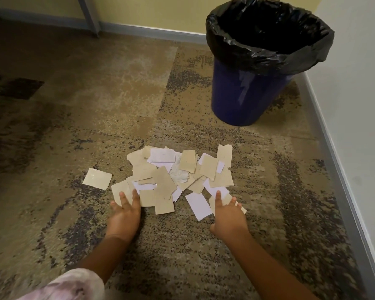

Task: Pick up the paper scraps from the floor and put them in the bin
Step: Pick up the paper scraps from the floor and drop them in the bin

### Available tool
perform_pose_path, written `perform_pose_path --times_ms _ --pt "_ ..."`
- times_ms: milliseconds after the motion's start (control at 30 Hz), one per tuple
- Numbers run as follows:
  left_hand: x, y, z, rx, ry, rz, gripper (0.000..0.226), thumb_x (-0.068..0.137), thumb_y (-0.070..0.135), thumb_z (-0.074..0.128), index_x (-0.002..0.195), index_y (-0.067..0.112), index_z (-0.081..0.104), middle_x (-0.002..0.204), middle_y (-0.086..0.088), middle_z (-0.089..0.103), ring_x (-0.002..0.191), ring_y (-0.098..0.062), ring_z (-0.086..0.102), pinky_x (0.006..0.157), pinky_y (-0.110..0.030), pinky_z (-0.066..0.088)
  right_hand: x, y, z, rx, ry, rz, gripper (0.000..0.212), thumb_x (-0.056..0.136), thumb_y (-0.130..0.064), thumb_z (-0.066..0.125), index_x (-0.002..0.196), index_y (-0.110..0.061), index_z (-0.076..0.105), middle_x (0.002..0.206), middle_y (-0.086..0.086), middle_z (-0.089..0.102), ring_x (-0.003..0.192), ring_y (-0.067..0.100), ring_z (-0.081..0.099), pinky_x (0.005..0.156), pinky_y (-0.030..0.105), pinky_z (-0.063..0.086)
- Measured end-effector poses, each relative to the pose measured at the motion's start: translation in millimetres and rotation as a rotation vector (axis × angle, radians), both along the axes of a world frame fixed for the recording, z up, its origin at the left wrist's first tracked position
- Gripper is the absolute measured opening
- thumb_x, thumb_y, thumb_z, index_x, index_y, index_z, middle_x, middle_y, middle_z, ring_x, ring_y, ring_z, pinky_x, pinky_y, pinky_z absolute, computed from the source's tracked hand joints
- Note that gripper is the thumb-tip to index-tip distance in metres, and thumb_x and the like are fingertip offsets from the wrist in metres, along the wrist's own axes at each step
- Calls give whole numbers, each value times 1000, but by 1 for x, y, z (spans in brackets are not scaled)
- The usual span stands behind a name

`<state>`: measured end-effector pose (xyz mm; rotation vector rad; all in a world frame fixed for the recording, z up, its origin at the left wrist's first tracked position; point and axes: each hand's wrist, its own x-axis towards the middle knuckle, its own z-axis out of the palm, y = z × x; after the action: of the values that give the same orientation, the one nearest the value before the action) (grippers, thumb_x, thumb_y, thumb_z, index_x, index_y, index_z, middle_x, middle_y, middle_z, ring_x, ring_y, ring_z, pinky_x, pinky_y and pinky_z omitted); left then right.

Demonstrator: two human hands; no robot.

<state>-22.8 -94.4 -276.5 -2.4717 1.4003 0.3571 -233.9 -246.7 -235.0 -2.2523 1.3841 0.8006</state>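
Note:
A heap of tan and white paper scraps (178,172) lies on the patterned carpet in front of me. One tan scrap (97,178) sits apart to the left of the heap. My left hand (125,213) rests palm down on the heap's near left edge, fingers spread over tan pieces. My right hand (227,215) lies on the near right edge, fingers apart, touching a tan scrap beside a white one (198,205). Neither hand grips anything. The blue bin (247,94) with a black liner (268,55) stands upright at the far right, its inside dark.
A white wall with a grey skirting board (342,169) runs along the right, close to the bin. A yellow wall and a grey furniture leg (89,16) are at the back. A pale pink sleeve or knee (69,286) shows at the bottom left.

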Motion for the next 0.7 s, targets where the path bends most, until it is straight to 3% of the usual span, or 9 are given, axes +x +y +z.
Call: perform_pose_path --times_ms 100,333,367,433,467,533,600,667,700 --pt "0 0 -2 -33 -39 -9 53 85 -2 19 108 -10 65 90 -45 62 56 -56 62 34 -44 48 0 1 -6 -4 11 -27 100 85 -39 61 148 -20 -15 153 30 -2 143 44 7 111 42 30" --pt "2 -7 1 93 -62 27 43 76 -8 39 113 -11 62 95 -48 59 61 -61 60 32 -52 47 -4 1 -8 -27 3 -36 98 85 -39 62 149 -23 -11 154 27 -1 143 41 10 107 41 36" --pt "-1 -9 12 142 -106 16 44 78 -11 44 120 -12 57 101 -49 57 68 -62 61 38 -55 50 -5 1 -8 -37 3 -34 95 86 -37 60 149 -24 -10 154 27 0 143 41 11 106 41 38" --pt "-6 -12 18 131 -123 0 51 90 -4 40 141 -6 31 128 -45 44 102 -56 59 74 -55 55 -6 0 -8 -49 10 -17 86 92 -27 54 149 -24 -9 154 27 3 143 40 14 103 42 41" --pt "-5 -12 17 94 -167 -25 51 95 2 31 144 0 20 137 -40 38 115 -47 56 90 -50 50 -7 0 -6 -47 18 -4 82 93 -19 50 149 -23 -10 154 28 4 143 40 16 102 42 42" --pt "-2 -23 33 138 -119 -31 45 96 4 24 141 4 20 139 -33 42 121 -37 54 95 -43 47 -11 -2 -2 -47 22 21 81 93 -6 46 149 -21 -10 154 27 9 140 38 25 99 41 44" --pt "3 -29 44 144 -34 -22 42 96 5 26 137 9 26 129 -20 55 117 -32 56 88 -39 49 -16 -11 8 -83 -6 39 78 92 2 40 150 -19 -9 147 24 32 121 33 51 87 38 51" --pt "8 -34 57 174 53 30 41 96 9 29 136 14 29 122 -12 58 112 -29 57 84 -37 49 -21 -20 26 -73 -54 0 77 93 2 38 150 -20 -9 106 16 62 79 23 61 64 34 51" --pt "9 -34 65 196 70 48 41 96 11 31 137 15 29 121 -10 59 111 -28 58 84 -37 49 -23 -25 36 -51 -73 -26 78 93 2 38 149 -21 -11 81 10 59 63 18 54 53 30 46"
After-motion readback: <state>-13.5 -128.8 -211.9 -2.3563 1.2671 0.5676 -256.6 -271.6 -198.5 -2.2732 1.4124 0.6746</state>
